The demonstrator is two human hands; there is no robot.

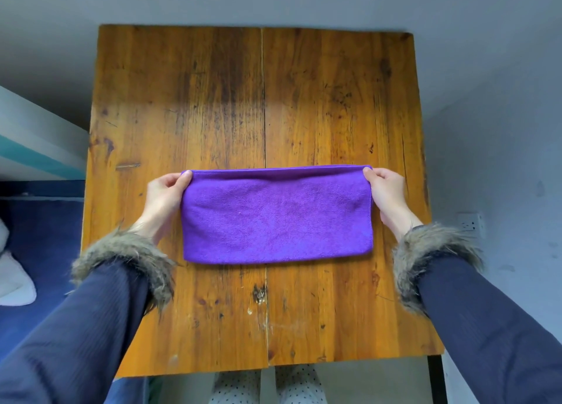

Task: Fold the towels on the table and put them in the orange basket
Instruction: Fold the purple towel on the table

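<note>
Fingers of both hands hidden under towel [277, 218] corners; sleeves [76, 336] cut off at btm edge.

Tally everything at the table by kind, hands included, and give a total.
Purple towel: 1
Hands: 2, left hand and right hand, each pinching a far corner
Wooden table: 1
Orange basket: 0 in view
Total: 4

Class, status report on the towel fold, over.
Left hand and right hand pinch the purple towel's far corners. Towel folded flat on table. Basket not in view.
</note>
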